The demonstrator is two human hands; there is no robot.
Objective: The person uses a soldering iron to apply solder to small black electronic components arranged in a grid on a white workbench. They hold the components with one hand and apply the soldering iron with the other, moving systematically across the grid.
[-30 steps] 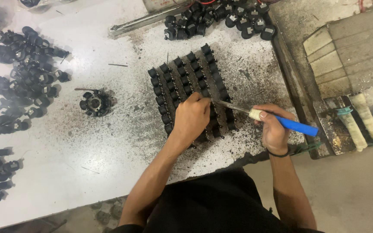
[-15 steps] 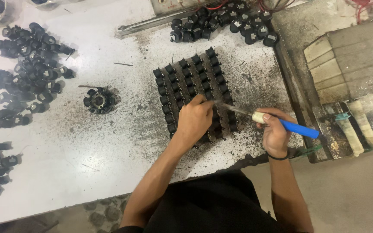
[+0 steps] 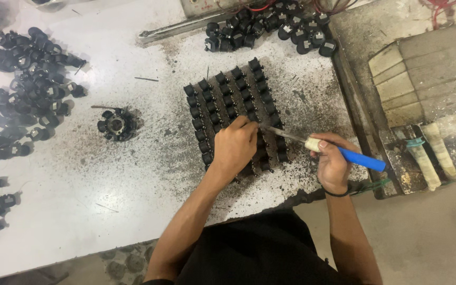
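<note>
A square block of several small black parts (image 3: 227,100) stands in rows on the white, soot-speckled table (image 3: 106,184). My left hand (image 3: 234,146) rests on the block's near right part, fingers curled over the pieces there; whether it grips one is hidden. My right hand (image 3: 331,158) holds a blue-handled tool (image 3: 339,151) with a thin metal tip, and the tip points left to the parts just beside my left fingers. A dark band sits on my right wrist.
Heaps of the same black parts lie at the far left (image 3: 27,95) and at the top (image 3: 270,29). A lone ring-shaped black part (image 3: 116,124) sits left of the block. A metal bar (image 3: 178,27) lies at the back. A grimy wooden bench (image 3: 428,89) is at the right.
The hands stay on the block with the tool tip at the same rows. Only the camera has shifted slightly, so the scene sits a little lower in view.
</note>
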